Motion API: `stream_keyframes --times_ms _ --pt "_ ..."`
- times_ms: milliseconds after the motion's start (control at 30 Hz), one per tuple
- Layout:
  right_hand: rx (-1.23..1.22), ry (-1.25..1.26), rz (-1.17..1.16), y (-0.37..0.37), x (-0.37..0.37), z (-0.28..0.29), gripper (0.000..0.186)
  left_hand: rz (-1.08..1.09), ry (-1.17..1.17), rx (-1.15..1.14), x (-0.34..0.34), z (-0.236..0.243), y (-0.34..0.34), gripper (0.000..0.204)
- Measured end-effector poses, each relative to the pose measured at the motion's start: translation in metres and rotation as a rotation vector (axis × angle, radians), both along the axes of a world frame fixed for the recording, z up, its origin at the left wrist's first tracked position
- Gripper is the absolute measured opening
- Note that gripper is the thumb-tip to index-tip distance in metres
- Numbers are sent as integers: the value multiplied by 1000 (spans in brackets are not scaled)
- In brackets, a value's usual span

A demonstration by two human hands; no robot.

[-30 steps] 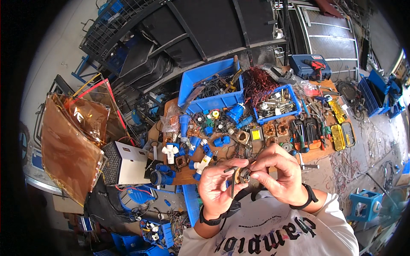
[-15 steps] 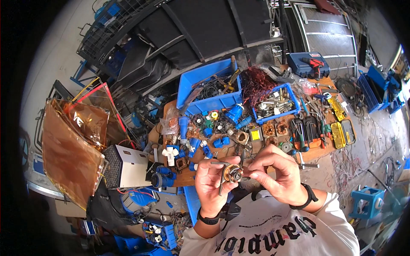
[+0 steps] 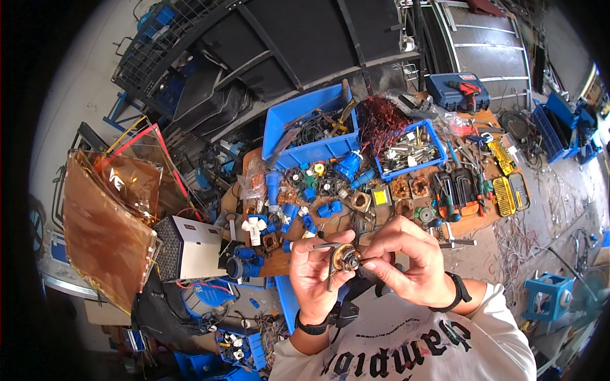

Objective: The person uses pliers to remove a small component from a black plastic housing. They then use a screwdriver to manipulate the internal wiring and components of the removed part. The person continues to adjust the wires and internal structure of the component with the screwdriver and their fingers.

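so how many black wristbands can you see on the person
2: one wristband by the left hand, another wristband by the right hand, each around the wrist; others could be hidden.

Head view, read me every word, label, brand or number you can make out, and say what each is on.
Shirt: large black lettering with a smaller line; I don't copy printed words.
White box: small dark marks, too small to read.
Blue case: label, too small to read.
Metal part in the left hand: none visible.

a white t-shirt (image 3: 391,317) with short sleeves (image 3: 499,314), black lettering (image 3: 412,348), and 2 black wristbands (image 3: 459,292)
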State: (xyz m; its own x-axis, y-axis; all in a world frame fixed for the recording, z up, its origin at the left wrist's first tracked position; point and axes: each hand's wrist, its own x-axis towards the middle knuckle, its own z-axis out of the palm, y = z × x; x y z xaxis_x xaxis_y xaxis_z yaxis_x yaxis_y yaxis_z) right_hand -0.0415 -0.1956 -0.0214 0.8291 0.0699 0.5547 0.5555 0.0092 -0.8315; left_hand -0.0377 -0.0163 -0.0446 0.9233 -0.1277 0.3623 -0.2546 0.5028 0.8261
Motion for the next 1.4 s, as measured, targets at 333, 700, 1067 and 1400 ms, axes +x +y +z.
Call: stream_keyframes --times_ms 333,700,1067,1400 --pt "-36 -63 -3 5 -5 4 20 149 -162 171 -7 2 -4 48" --pt "-140 -125 -3 1 -5 7 10 145 -299 281 -12 7 -3 42" --pt "-262 -177 -16 -3 -5 5 17 165 -289 413 -15 8 -7 52" --pt "-166 -35 44 -11 -2 7 13 107 -204 314 -15 11 -8 49"
